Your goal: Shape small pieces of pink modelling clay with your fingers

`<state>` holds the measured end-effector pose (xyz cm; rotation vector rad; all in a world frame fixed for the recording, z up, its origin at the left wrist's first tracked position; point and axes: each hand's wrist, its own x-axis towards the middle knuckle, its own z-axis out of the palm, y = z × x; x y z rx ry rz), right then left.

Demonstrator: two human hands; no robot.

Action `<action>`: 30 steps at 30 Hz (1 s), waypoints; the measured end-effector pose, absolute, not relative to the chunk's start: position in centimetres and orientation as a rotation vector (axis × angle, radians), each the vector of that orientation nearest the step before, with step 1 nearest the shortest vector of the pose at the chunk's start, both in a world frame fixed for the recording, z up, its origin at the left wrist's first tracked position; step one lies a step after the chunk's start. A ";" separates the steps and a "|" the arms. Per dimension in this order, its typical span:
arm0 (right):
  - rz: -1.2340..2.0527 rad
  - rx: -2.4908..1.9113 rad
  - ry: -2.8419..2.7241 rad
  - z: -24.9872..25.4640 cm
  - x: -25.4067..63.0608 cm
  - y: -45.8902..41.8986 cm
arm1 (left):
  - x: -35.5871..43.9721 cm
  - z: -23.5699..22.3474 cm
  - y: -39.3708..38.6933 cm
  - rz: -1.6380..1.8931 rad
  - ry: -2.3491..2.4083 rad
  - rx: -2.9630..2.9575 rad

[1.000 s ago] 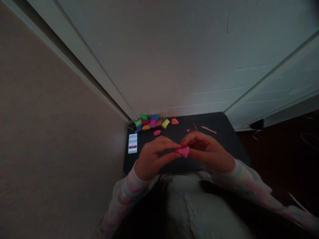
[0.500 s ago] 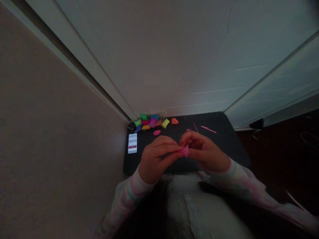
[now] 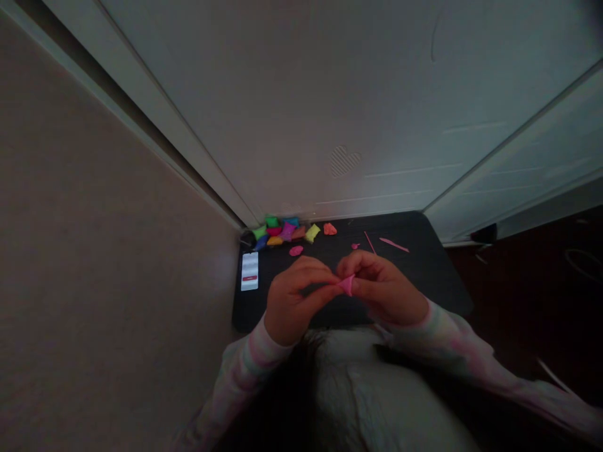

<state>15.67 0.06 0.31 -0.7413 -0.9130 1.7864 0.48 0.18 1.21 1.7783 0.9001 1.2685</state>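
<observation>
A small cone-shaped piece of pink modelling clay (image 3: 347, 285) is pinched between my two hands, above the near part of the dark table. My left hand (image 3: 298, 296) grips its narrow end between thumb and fingers. On the other side, my right hand (image 3: 387, 285) holds the wider, flared end with thumb and curled fingertips. Beyond my hands lie a flat pink clay lump (image 3: 296, 251) and a smaller pink clay bit (image 3: 355, 246). A thin pink stick (image 3: 370, 242) and a pink modelling tool (image 3: 394, 245) rest farther right.
Several coloured clay packets (image 3: 287, 231) are heaped at the table's back left, with an orange clay lump (image 3: 330, 229) beside them. A lit phone (image 3: 249, 271) lies at the left edge. The dark table (image 3: 433, 270) stands against a white panel (image 3: 282, 113).
Both hands have shifted slightly left with the pink clay, which has turned a little between the fingers. The small pink bit behind my right hand shows more fully now.
</observation>
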 end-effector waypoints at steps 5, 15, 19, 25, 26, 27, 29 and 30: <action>1.816 -0.729 -0.840 0.2 15.3 -0.1 | 0.5 1.0 0.2 1.252 0.859 1.694; 1.832 -0.723 -0.740 0.3 15.2 -0.1 | 0.9 0.9 0.1 1.244 0.892 1.582; 1.809 -0.747 -0.733 0.2 15.2 0.0 | 1.0 0.7 0.1 1.219 0.934 1.530; 1.803 -0.698 -0.780 0.0 15.2 0.1 | 0.9 0.4 0.2 1.238 0.876 1.483; 1.806 -0.689 -0.774 -0.1 15.2 0.1 | 1.0 0.3 0.2 1.247 0.867 1.467; 1.811 -0.680 -0.761 -0.1 15.2 0.1 | 1.0 0.3 0.2 1.253 0.860 1.449; 1.824 -0.661 -0.731 -0.1 15.2 0.1 | 1.0 0.1 0.1 1.253 0.861 1.418; 1.829 -0.653 -0.718 -0.1 15.2 0.1 | 1.1 0.0 0.1 1.250 0.868 1.411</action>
